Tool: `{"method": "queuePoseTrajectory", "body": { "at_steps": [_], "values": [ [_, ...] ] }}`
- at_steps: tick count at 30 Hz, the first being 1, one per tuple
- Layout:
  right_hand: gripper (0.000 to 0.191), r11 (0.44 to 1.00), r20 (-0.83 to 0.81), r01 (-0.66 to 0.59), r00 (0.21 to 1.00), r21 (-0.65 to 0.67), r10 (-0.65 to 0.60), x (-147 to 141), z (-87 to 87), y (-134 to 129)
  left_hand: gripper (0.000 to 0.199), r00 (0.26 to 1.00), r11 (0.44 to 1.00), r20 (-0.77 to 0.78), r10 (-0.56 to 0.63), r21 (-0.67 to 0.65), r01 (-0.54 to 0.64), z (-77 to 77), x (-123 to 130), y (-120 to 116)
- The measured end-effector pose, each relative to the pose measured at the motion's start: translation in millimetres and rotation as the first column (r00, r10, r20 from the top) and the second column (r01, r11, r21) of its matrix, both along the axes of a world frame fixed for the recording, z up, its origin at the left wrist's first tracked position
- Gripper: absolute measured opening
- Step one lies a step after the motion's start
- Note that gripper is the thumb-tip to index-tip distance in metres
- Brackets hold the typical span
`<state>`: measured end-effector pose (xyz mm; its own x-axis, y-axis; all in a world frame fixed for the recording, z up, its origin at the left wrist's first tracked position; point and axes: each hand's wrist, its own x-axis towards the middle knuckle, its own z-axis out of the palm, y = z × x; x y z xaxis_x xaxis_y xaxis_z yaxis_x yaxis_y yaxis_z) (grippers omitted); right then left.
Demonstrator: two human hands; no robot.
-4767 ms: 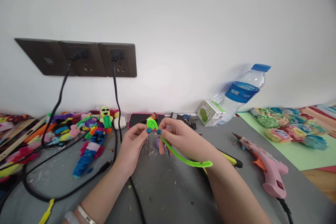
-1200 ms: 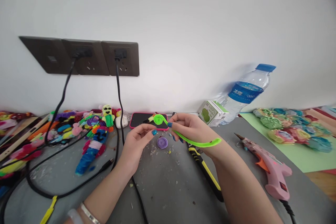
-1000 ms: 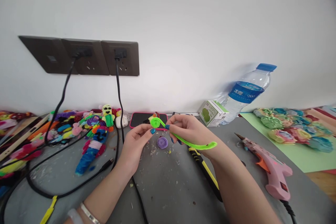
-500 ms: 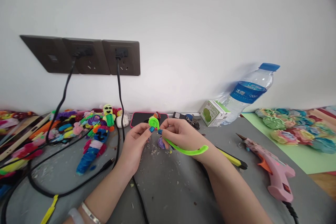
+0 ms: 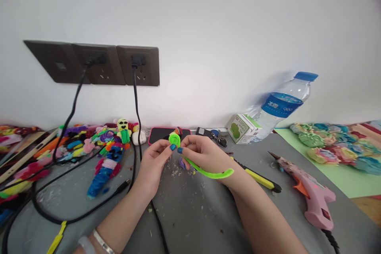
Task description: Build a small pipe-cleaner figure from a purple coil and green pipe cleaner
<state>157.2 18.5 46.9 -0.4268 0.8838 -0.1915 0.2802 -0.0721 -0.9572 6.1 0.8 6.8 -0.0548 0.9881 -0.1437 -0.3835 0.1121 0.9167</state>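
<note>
A bright green pipe cleaner (image 5: 217,175) is wound into a flat spiral at one end, and its loose tail curves out below my right wrist. My left hand (image 5: 153,166) pinches the coiled end between thumb and fingers. Close beside it, my right hand (image 5: 201,151) grips the strand where it leaves the coil. Both thumbs nearly meet under the spiral. A small purple coiled piece (image 5: 182,162) shows partly behind my right fingers. Behind the hands lies a phone with a pink edge (image 5: 157,135), partly covered.
Colourful pipe-cleaner pieces (image 5: 77,143) crowd the left, with black cables (image 5: 71,220) looping in front. On the right are yellow-handled pliers (image 5: 262,179), a pink glue gun (image 5: 315,196), a water bottle (image 5: 282,103), a green-white box (image 5: 240,129) and keys (image 5: 220,139).
The green pipe cleaner's loose tail has swung slightly left and down. My right thumb has shifted a little towards the left; both hands keep their hold.
</note>
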Motion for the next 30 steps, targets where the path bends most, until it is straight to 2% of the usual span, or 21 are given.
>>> {"method": "queuePoseTrajectory", "body": {
  "at_steps": [30],
  "values": [
    [0.006,0.999,0.0,0.038,0.999,-0.021,-0.038,8.0,13.9,-0.8,0.026,1.0,1.0,0.0,0.007,0.004,-0.007,-2.5,-0.7,-0.1]
  ]
}}
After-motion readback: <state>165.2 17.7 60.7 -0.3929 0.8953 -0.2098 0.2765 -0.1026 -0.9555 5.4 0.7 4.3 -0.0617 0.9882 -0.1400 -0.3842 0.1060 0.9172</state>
